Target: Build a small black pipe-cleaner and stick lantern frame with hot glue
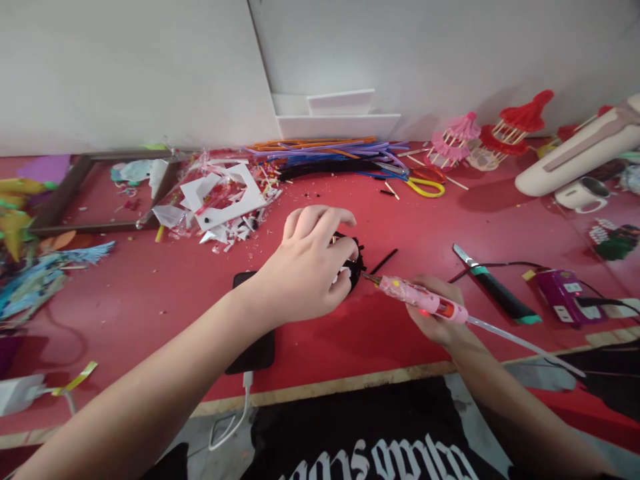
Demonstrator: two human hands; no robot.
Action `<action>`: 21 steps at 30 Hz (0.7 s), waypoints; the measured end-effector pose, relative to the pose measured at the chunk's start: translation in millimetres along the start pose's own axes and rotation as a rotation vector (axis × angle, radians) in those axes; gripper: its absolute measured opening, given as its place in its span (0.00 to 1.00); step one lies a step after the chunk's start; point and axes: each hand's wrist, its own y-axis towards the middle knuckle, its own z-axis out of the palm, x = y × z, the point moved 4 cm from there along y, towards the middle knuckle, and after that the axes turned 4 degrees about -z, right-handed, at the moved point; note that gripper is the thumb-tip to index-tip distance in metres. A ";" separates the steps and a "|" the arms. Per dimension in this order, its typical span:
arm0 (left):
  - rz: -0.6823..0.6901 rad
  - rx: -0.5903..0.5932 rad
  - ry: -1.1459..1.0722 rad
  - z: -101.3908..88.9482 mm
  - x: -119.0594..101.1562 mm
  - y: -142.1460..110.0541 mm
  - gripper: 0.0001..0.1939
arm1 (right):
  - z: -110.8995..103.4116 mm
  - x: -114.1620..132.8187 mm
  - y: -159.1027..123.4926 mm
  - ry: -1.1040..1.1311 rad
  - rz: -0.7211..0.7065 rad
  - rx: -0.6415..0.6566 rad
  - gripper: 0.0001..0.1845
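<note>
My left hand (317, 260) reaches over a small black craft piece (356, 270), thumb and index finger pinched on it while the other fingers curl above. Much of that piece is hidden beneath the hand. In my right hand (437, 307) is a pink hot glue gun (417, 297), its nozzle pointing left and close against the black piece. A clear glue stick (525, 347) trails from the gun's rear. One short black pipe cleaner (384, 261) lies just beyond the nozzle.
A black phone (257, 353) on a cable lies under my left forearm. To the right are a utility knife (495, 287), a purple power adapter (567, 297) and a mug (583, 193). Scissors (425, 187), pipe cleaners (325, 150), scraps (225, 200) and paper pagodas (515, 130) line the back.
</note>
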 end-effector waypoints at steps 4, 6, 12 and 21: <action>-0.005 0.002 -0.028 1.6 0.9 0.8 0.08 | -0.1 3.5 3.9 -0.019 -0.037 -0.026 0.07; -0.013 0.002 -0.050 2.4 1.6 0.9 0.08 | 0.0 4.3 5.2 -0.028 -0.050 -0.036 0.05; -0.031 -0.018 -0.089 2.9 3.8 0.1 0.08 | 0.9 4.8 5.5 -0.047 -0.080 -0.054 0.07; -0.038 -0.014 -0.108 1.0 6.1 -0.5 0.07 | 0.8 10.1 9.6 -0.052 -0.154 -0.101 0.08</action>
